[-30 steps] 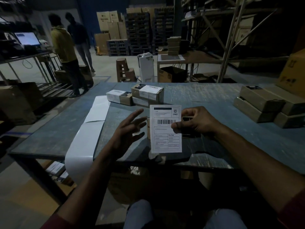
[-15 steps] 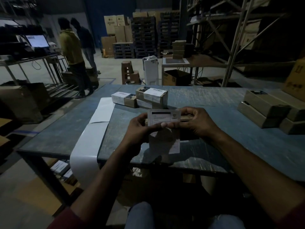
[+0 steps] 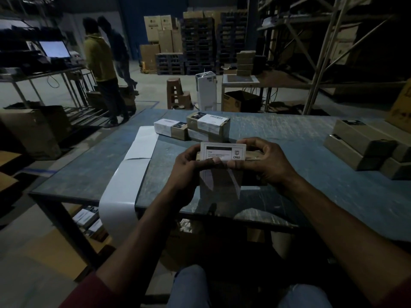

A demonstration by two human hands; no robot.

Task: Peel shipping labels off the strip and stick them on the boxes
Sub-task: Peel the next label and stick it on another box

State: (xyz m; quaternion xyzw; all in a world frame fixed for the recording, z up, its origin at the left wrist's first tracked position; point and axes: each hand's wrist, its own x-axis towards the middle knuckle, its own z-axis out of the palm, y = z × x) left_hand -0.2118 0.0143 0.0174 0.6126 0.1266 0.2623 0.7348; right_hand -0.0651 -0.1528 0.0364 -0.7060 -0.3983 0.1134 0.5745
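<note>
While both hands work above the desk, head view: left hand and right hand grip a small box, fingers curled round its ends | shipping label laid over its top, thumbs pressing the fold | white strip hangs off the desk's left | labelled boxes behind | plain boxes right.

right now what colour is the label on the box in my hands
White with black print and a dark bar, on the label; head view.

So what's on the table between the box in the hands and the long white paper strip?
Nothing: the head view shows only bare blue table between the held box and the white strip, apart from the left hand gripping the box.
</note>
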